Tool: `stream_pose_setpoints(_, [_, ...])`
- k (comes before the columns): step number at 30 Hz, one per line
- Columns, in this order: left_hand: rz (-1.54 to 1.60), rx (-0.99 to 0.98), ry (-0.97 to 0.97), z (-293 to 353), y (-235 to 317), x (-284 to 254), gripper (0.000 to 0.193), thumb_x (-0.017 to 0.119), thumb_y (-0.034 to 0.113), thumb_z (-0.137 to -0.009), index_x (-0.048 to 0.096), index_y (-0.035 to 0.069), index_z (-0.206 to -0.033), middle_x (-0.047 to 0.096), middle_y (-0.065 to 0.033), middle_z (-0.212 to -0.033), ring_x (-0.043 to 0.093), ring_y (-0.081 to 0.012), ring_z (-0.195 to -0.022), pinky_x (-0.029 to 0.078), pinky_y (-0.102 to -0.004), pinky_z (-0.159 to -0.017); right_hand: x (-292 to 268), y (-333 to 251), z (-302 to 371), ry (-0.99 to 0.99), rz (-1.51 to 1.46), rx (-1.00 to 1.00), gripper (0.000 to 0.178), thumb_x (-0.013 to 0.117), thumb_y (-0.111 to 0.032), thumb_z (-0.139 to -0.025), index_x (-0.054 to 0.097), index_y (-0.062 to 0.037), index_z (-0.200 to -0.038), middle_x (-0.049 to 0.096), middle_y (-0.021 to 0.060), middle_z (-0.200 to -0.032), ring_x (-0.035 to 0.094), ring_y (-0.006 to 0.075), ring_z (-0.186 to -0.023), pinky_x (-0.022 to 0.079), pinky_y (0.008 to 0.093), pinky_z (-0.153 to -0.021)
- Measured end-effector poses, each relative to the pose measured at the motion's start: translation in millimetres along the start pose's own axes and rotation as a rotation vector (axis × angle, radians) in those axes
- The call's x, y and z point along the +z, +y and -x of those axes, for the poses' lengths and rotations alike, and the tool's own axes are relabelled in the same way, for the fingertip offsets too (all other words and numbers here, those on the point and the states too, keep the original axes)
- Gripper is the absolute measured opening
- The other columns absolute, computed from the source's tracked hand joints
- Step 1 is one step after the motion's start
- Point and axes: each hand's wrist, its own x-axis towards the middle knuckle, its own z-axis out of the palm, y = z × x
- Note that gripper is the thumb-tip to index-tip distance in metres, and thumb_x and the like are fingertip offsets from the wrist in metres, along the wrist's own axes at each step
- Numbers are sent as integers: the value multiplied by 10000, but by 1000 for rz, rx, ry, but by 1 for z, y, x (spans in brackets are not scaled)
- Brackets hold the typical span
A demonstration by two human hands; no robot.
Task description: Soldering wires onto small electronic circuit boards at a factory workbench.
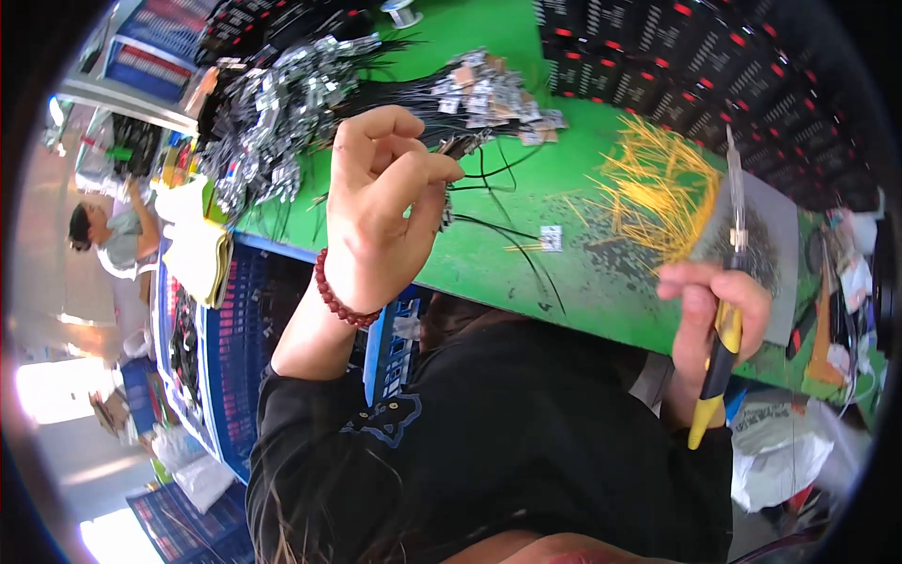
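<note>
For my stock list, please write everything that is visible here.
Soldering iron: one, yellow and black, right hand
Wires: many, yellow, bench right
Cables: many, black and silver, bench left
Cases: many, black and red, bench rear
Workbench: one, green, centre
Mat: one, grey, bench right
Spool: one, silvery, top
Crates: several, blue, left
Plastic bags: several, white, both sides
Worker: one, grey clothing, far left
Bracelet: one, red, left wrist
Left hand: one, bare, centre
Right hand: one, bare, right

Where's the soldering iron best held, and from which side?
Probably the yellow-and-black handle, coming from the near side, where the right-hand grip has it. It's the thicker, nearer part; the slim metal shaft points away, so I'd keep off that in case it's hot.
</note>
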Motion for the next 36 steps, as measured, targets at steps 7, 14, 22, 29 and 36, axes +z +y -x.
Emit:
stream_pose_setpoints(7, [234,155,-74,-24,50,33,318,650,-126,-715,654,65,-968,625,-107,-977,637,-256,-847,535,-322,-699,33,20,-41,-31,10,-38,437,790,7,-724,551,-34,-1087,654,88,-894,665,157,-813,536,273,-716])
stream_pose_setpoints(14, [335,-121,-97,-23,34,58,304,643,-63,-769,638,36,-1056,580,-55,-747,573,-145,-647,465,-252,-581,17,41,-25,-34,130,112,302,583,98,-862,471,-30,-1112,593,59,-813,557,98,-700,481,238,-651])
stream_pose_setpoints(22, [784,-542,-125,-21,28,82,207,551,-26,-882,589,-21,-1085,607,-1,-789,534,-38,-614,429,-187,-529,42,40,0,-121,295,-131,340,732,42,-708,596,-79,-995,632,43,-731,630,176,-583,482,277,-516])
stream_pose_setpoints(29, [1020,-536,310,-20,-46,70,192,549,-11,-895,564,-29,-1085,644,-57,-948,586,-80,-774,478,-213,-670,16,61,-5,-173,266,-27,300,653,90,-749,615,-77,-995,638,44,-753,636,176,-609,484,279,-538])
stream_pose_setpoints(36, [414,-713,387,57,-125,68,224,614,11,-878,601,-50,-1093,635,-31,-930,564,-50,-791,461,-179,-693,19,83,8,-442,488,165,243,583,-55,-801,624,-147,-1023,561,24,-659,602,169,-590,453,292,-525])
